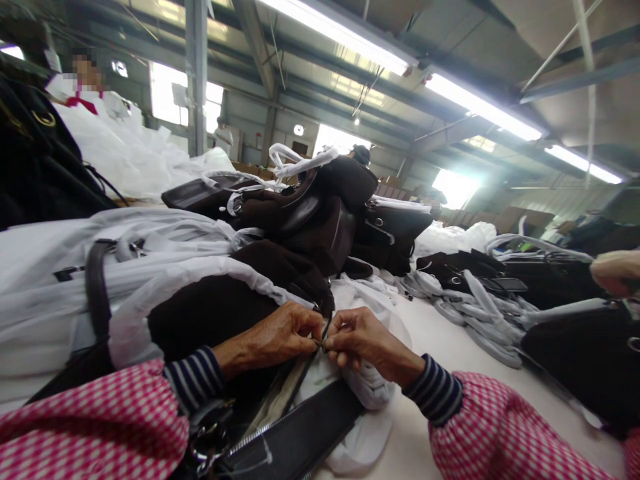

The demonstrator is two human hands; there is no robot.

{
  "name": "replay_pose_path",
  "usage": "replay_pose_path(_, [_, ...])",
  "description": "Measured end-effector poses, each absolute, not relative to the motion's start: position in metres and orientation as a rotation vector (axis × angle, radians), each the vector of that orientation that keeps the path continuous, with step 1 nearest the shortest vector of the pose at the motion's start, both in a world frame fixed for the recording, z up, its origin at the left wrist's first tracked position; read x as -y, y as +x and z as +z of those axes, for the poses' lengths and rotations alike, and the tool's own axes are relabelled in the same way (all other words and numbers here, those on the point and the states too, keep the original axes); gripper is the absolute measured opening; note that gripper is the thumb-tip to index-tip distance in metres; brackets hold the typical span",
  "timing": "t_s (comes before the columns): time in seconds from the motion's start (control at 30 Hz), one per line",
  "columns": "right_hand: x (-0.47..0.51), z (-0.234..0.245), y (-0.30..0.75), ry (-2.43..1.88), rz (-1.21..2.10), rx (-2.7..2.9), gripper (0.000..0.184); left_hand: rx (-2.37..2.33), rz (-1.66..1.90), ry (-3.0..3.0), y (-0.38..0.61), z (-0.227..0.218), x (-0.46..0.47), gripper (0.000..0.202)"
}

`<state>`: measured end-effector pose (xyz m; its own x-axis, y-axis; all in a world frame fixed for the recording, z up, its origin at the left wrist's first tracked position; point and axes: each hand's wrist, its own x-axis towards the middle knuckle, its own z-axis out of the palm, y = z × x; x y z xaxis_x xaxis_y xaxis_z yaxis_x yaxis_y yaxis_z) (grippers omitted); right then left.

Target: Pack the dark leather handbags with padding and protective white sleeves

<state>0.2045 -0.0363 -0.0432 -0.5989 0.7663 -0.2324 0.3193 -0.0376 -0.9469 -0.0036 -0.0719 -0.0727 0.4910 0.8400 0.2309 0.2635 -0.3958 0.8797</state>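
Note:
Fingertips of my left hand [283,337] and my right hand [367,340] meet at the far end of an open zipper on a black handbag [200,317]. Both hands are closed in a pinch on the bag's dark edge there; any smaller part between the fingertips is hidden. The bag lies tilted before me, with a white-wrapped handle [200,267] arching over its left side. Its metal zipper teeth [270,427] and a black strap [310,433] run toward me below the hands. Silver clasps [207,443] sit near my left sleeve.
Black bags [320,227] are heaped behind my hands. More bags and grey-wrapped straps [493,327] lie to the right on the white table [435,353]. Another person's hand [617,272] is at the right edge. White wrapping [125,143] is piled at the back left, near a person.

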Motion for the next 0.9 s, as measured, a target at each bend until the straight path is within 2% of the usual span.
replay_pose_path(0.43, [0.043,-0.041,0.210,-1.182,1.548,1.927,0.020,-0.969,0.896,1.914,-0.004,-0.072,0.072,0.003])
replay_pose_path(0.9, [0.048,-0.038,0.208,-1.141,1.495,2.024,0.032,-0.970,0.887,1.770,-0.002,-0.066,0.073,0.016])
